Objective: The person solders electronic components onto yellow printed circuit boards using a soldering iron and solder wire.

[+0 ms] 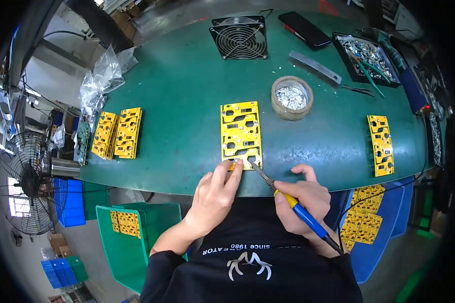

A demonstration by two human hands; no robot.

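Note:
A yellow circuit board with dark cutouts lies flat on the green work table, close to its near edge. The fingertips of my left hand press on the board's near end, fingers drawn together; anything small beneath them is hidden. In my right hand is a soldering iron with a blue and yellow handle, held like a pen. Its metal tip meets the board's near right corner, just right of my left fingertips. Beyond the board to the right stands a round tub of silvery scraps.
More yellow boards stand at left, another at right. A fan, phone, metal bar, tweezers, pliers and parts tray sit farther back. Green and blue bins flank me below the table.

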